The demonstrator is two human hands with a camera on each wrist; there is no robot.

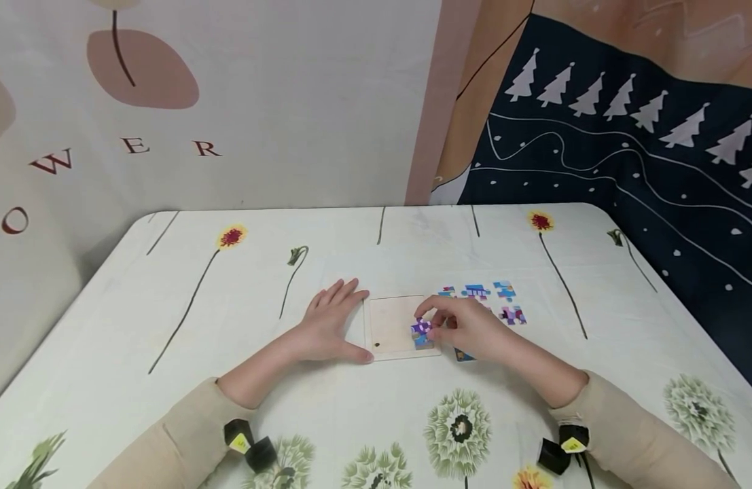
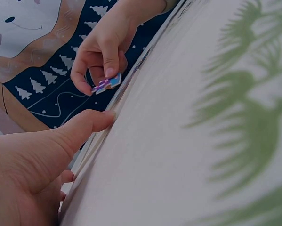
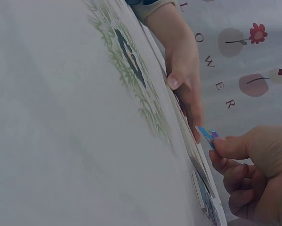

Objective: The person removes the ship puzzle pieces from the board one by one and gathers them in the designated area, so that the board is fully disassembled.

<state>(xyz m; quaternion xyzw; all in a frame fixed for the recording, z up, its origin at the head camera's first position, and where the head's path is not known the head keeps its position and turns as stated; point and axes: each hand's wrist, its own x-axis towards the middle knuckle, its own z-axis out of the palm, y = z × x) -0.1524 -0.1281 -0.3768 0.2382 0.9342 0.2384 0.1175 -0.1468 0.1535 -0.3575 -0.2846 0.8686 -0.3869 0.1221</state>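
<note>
My right hand (image 1: 475, 327) pinches a purple and blue jigsaw piece (image 1: 421, 333) between thumb and fingers, over the right side of a shallow, pale puzzle tray (image 1: 392, 318). Seen in the left wrist view, the jigsaw piece (image 2: 107, 84) is held tilted, above the table surface. The left hand (image 1: 334, 324) lies with fingers spread at the tray's left side, its thumb at the lower left corner and fingertips near the upper left one. A small dark spot marks the tray's lower left.
Several loose jigsaw pieces (image 1: 505, 291) lie right of the tray, some partly hidden behind the right hand. One dark blue piece (image 1: 464, 355) shows just below that hand. A white flower-print cloth (image 1: 186, 292) covers the table, with printed hangings (image 1: 302, 102) behind.
</note>
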